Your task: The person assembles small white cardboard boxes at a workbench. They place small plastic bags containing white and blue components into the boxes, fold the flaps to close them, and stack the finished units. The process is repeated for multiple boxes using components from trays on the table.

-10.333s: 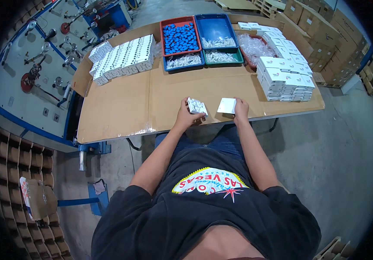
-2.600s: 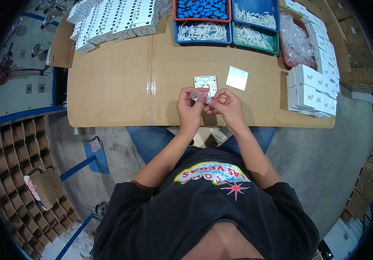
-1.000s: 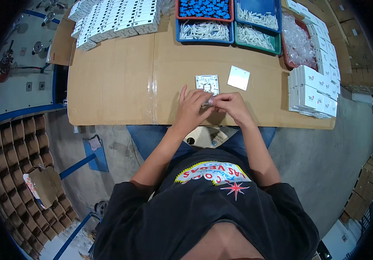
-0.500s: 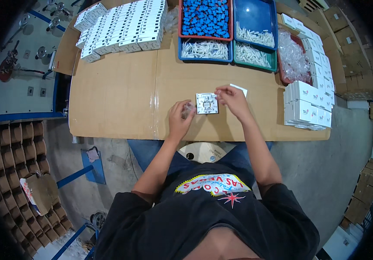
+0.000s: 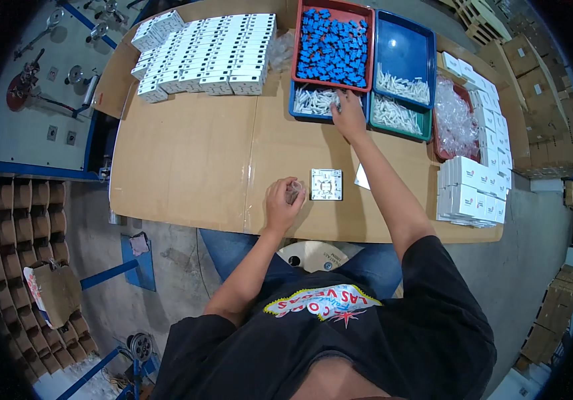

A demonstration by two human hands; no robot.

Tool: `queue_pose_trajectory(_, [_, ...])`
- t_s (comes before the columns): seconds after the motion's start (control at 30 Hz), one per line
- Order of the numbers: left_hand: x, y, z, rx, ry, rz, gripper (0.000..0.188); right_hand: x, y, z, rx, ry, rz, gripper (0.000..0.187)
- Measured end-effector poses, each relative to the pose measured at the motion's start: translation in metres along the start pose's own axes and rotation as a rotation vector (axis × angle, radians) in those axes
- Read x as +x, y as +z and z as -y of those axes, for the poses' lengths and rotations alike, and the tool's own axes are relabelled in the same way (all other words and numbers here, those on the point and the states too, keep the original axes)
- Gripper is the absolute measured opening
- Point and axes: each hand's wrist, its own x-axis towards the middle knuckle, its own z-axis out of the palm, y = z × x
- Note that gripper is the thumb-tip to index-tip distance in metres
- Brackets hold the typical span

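Observation:
My left hand [image 5: 283,205] is closed around a crumpled clear plastic bag [image 5: 293,192] on the cardboard-covered table. Just right of it, a square white open-faced fitting [image 5: 326,185], like the inside of a wall switch or socket, lies flat. My right arm stretches forward, and my right hand [image 5: 349,117] is at the near blue tray [image 5: 310,118] of small white plastic pieces [image 5: 314,101]. Its fingers are apart and reach in among the pieces; the fingertips are partly hidden. A flat white piece [image 5: 361,177], perhaps a cover plate, is partly covered by my right forearm.
A red tray [image 5: 296,63] of blue parts overlaps the back of the near blue tray. Another blue tray [image 5: 404,40] and a green tray [image 5: 400,133] hold white pieces. Clear bags [image 5: 456,117] fill a reddish bin. White boxes [image 5: 473,190] are stacked right, and white units [image 5: 213,53] stand in rows back left.
My right hand has left the square fitting and gone forward to the near blue tray. My left hand stays beside the fitting with the plastic bag. The view has shifted slightly.

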Motion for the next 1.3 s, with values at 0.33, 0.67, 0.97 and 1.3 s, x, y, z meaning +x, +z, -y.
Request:
queue_pose_trajectory(0.33, [0.001,-0.003,-0.003,0.045,0.011,0.027,0.034,0.001,-0.001,-0.001,0.133,-0.092,0.067,0.017])
queue_pose_trajectory(0.67, [0.003,-0.005,-0.009,0.025,0.010,0.015,0.034,0.013,-0.020,-0.013,0.252,0.095,-0.081,0.019])
queue_pose_trajectory(0.97, [0.002,-0.004,-0.005,0.023,0.027,-0.001,0.037,0.018,-0.021,-0.009,0.539,0.377,-0.037,0.022])
queue_pose_trajectory(1.3, [0.000,-0.005,-0.004,0.011,0.003,-0.018,0.037,0.024,-0.038,0.007,0.699,0.477,0.183,0.040])
